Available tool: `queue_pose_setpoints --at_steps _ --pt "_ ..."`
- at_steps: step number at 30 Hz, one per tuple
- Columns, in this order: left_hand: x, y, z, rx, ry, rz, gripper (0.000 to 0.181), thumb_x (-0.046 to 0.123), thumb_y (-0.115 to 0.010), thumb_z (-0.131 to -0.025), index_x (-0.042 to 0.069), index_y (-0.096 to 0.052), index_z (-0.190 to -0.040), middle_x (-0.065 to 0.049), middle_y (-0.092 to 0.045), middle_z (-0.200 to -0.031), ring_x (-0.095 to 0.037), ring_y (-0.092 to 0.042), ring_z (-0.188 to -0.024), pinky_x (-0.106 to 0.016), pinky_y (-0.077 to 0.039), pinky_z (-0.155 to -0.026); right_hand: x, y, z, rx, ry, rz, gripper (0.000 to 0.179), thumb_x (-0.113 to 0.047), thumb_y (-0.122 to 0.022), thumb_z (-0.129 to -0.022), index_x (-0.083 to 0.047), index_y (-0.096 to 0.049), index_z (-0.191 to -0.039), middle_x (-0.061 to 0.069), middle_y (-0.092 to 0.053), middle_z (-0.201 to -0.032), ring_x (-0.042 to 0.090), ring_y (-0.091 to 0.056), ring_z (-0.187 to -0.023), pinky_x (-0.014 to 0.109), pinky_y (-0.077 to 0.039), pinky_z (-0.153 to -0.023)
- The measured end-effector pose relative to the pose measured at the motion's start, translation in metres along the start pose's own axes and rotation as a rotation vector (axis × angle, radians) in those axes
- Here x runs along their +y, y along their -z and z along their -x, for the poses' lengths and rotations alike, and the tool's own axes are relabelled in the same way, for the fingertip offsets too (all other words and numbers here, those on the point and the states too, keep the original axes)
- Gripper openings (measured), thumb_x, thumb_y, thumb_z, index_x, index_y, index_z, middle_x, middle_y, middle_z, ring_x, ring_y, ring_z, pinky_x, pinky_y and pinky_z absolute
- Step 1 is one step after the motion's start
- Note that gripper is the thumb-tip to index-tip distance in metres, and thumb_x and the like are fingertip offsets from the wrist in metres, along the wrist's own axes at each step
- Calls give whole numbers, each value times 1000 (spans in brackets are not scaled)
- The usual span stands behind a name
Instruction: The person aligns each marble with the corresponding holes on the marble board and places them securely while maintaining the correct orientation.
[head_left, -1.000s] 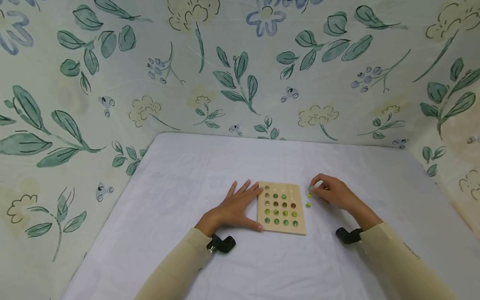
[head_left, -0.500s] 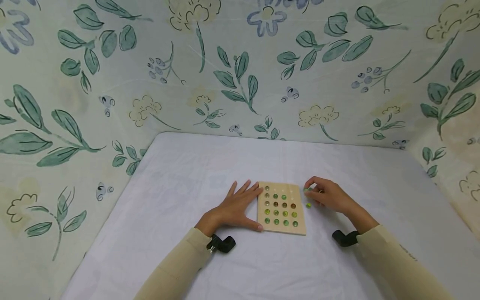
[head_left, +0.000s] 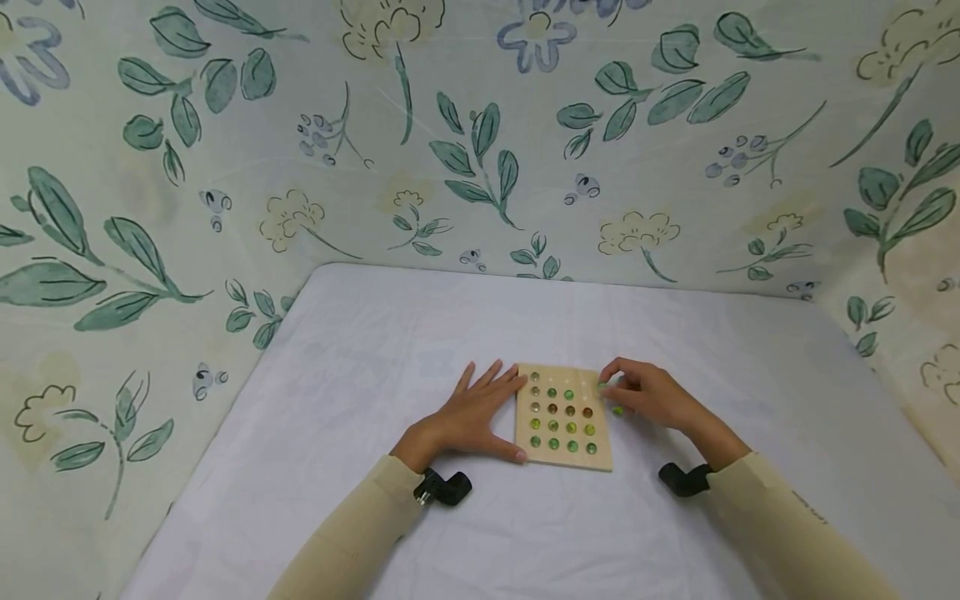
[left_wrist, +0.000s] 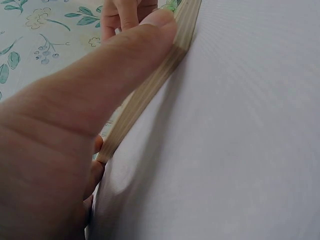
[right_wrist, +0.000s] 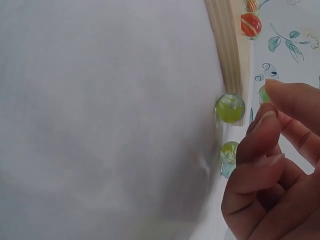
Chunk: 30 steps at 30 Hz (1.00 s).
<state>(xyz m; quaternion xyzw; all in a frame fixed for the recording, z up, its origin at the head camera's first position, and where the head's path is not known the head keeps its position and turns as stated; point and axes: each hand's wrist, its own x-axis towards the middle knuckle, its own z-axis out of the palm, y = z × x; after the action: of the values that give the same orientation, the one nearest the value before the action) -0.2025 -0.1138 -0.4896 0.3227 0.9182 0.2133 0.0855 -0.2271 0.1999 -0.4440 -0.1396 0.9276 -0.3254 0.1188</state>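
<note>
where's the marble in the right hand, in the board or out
Out of the wooden board. The right wrist view shows the right hand pinching the marble; the head view shows it by the board's right edge.

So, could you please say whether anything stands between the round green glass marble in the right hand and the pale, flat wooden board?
Nothing visible does: the right hand pinches the marble at the right edge of the board, while the left hand lies at the opposite edge.
</note>
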Motion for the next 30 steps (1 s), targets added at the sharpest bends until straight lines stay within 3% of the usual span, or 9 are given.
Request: queue_pose_setpoints --at_steps 13,30 --pt "1 1 0 1 -4 -8 117 79 -64 -68 23 -14 -156 3 -7 -162 -19 6 -148 -50 12 -115 -5 -5 -2 -25 49 19 14 -14 -65 -92 -13 -63 -106 4 -56 -70 19 -49 -62 27 -41 -52" --pt "2 3 2 -1 -5 -11 116 78 -65 -68 21 -15 -156 2 -8 -162 -20 5 -148 -51 11 -116 -8 -12 -5 -40 40 -5 13 -19 -67 -92 -15 -65 -104 2 -54 -70 18 -47 -62 25 -38 -51"
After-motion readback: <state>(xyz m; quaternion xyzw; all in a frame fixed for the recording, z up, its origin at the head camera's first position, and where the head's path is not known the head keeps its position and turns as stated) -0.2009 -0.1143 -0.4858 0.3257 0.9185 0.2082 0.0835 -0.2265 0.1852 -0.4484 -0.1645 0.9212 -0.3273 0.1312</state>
